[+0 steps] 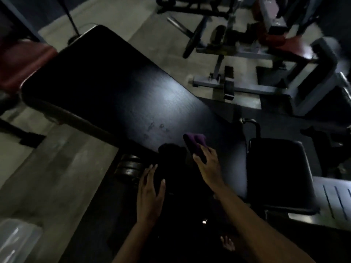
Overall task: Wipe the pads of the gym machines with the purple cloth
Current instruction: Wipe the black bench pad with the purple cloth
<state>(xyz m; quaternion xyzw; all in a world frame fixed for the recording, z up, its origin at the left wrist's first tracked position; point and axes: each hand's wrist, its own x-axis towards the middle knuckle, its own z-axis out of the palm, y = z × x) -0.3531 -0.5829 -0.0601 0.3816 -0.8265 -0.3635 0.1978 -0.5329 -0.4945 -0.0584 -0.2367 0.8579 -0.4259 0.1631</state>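
Cloth [195, 144], purple and bunched, lies on the black bench [114, 88] near its near right corner, where the long padded top narrows toward you. Your right hand [208, 167] holds it: the fingers [198, 158] close over the cloth's near end and press it onto the padding, while the far end bulges out past them. A few faint smudges [155, 128] show on the padding just beyond the cloth, toward the bench's middle, and a patch of glare sits farther up.

Your left hand [150, 188] is at the bench's near end, left of the right hand and apart from it. Its fingers are straight and close together, the thumb spread wide, and it holds nothing. The area under it is too dark to tell whether the palm touches anything.

A smaller black seat [277, 173] stands just beside the bench's right edge. A stack of dark plates [131, 166] sits below the near left edge, just beyond your left fingertips. A red pad [24, 61] shows past the far left corner, and a grey machine [247, 50] with a red pad stands well beyond the right edge. The picture is dim and blurred.
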